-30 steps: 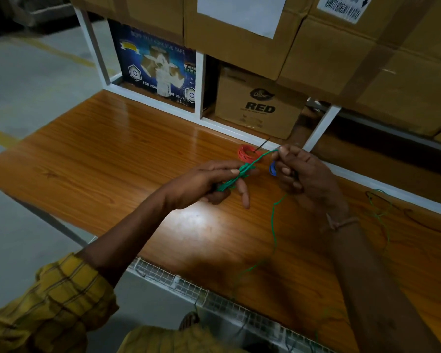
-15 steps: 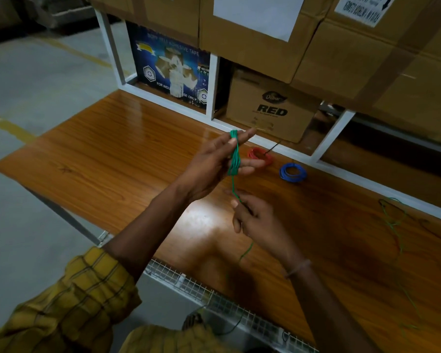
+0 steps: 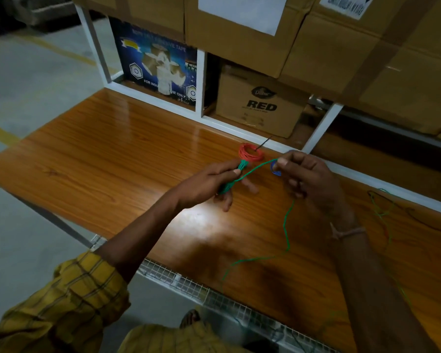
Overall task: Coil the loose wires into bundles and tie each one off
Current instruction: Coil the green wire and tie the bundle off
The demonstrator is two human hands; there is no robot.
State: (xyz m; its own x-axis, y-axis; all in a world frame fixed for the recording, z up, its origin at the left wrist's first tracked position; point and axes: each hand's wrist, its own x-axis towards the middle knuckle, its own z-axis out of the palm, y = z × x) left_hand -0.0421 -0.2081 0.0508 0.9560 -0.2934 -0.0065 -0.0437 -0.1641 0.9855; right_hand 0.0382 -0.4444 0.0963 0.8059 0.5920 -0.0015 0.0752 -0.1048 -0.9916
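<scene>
Above the worktop's (image 3: 92, 154) middle, the left hand (image 3: 209, 184) pinches the green coil (image 3: 233, 180). Half a second ago it stood upright; now it lies flat, and the right hand (image 3: 306, 179) has swung the green wire's (image 3: 285, 225) tail up toward the back edge, likely adding another wrap.

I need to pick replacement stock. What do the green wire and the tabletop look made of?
Green wire: thin, probably plastic-insulated; matte, it kinks and holds loose bends. Tabletop: likely wood-grain laminate; glossy, with bright glare and a regular printed-looking grain.
</scene>
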